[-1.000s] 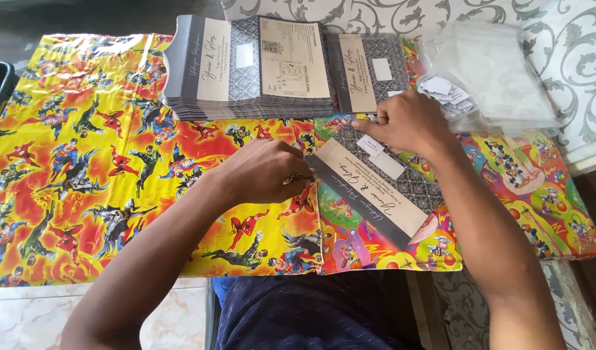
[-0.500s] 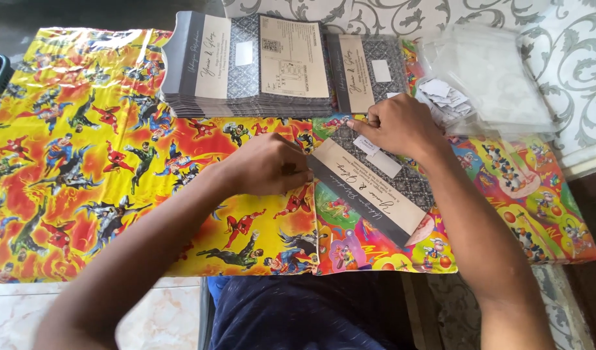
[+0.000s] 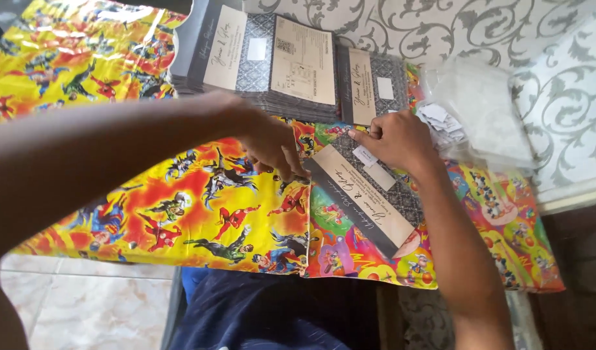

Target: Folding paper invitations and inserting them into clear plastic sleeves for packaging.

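Note:
A grey patterned card envelope (image 3: 369, 201) with a cream band lies slanted on the bright cartoon-print table cover (image 3: 181, 214). My left hand (image 3: 272, 146) rests on the envelope's upper left end, fingers curled down on it. My right hand (image 3: 395, 139) presses a small white label (image 3: 364, 155) onto the envelope's grey part with fingertips. Both forearms reach in from below.
A tall stack of similar grey and cream cards (image 3: 265, 65) stands behind, with a second smaller stack (image 3: 372, 87) beside it. A clear plastic bag with small white slips (image 3: 466, 110) lies to the right. A white patterned cloth (image 3: 557, 84) covers the far right.
The camera has moved closer and tilted. My right hand has shifted slightly along the envelope onto the white label; my left hand stays on the envelope's end.

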